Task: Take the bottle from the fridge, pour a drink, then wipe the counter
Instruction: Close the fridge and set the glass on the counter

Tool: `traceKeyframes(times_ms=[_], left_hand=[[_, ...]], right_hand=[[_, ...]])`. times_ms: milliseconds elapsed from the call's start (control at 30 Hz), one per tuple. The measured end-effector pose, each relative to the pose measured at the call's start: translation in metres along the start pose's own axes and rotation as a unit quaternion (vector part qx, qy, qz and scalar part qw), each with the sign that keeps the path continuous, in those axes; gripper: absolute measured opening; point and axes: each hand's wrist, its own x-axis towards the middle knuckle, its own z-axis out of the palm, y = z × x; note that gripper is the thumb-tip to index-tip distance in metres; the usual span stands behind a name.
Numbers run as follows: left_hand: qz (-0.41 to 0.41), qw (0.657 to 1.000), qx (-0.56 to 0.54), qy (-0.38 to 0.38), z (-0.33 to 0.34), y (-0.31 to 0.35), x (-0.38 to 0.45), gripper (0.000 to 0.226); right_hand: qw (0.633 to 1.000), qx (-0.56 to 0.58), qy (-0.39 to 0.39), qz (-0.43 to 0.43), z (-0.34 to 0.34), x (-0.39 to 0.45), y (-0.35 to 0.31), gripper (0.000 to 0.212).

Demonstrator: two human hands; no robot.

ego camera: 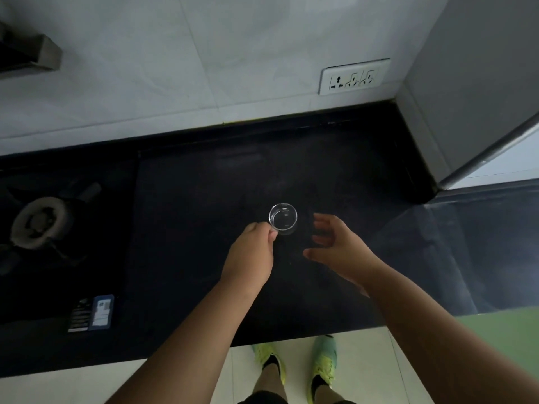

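Clear drinking glass [283, 218] stood upright on the dark counter [204, 228], near its middle, seen from above through the open mouth. Contents not determinable from this view: rim and base showed clear, with no coloured liquid visible. Gripped at its left side by the left hand [252, 252], fingers [272, 235] curled against the wall of the glass. Held just beside the glass on its right, not touching, was the right hand [338, 246], its fingers [323, 225] spread apart and loosely bent, clasping nothing. Set into the counter at far left, well apart from the glass, was a gas burner [40, 223] under a pan support. Lay flat near the counter's front left edge was a small printed label [93, 313]. Mounted on the white tiled wall [145, 68] behind was a socket plate [354, 77]. Stood at right, at the counter's end, was a grey fridge [481, 83]. Visible below the counter edge, on the pale floor, was a pair of yellow-green shoes [322, 363].
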Motion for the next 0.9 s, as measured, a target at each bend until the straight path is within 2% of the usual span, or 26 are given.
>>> traceKeyframes(times_ms=[100, 200, 300, 567, 767, 900], left_hand=[[0.055, 0.998, 0.005, 0.013, -0.017, 0.013, 0.0, 0.026], [0.102, 0.995, 0.011, 0.009, -0.031, 0.025, 0.001, 0.023], [0.131, 0.991, 0.023, 0.006, -0.04, 0.035, 0.009, 0.019], [0.194, 0.98, 0.044, -0.013, -0.039, 0.062, 0.049, 0.019], [0.224, 0.973, 0.052, -0.031, -0.029, 0.097, 0.088, 0.021], [0.222, 0.972, 0.066, -0.033, -0.016, 0.122, 0.118, 0.022]], right_hand=[[0.99, 0.132, -0.039, 0.022, -0.001, 0.007, -0.011, 0.085], [0.968, 0.235, -0.088, 0.007, -0.005, 0.013, -0.023, 0.071], [0.957, 0.28, -0.077, -0.011, -0.01, 0.02, -0.028, 0.061], [0.967, 0.252, 0.014, -0.028, -0.032, 0.037, -0.028, 0.056], [0.971, 0.231, 0.05, -0.041, -0.069, 0.065, -0.024, 0.049], [0.976, 0.206, 0.057, -0.032, -0.097, 0.096, -0.023, 0.058]])
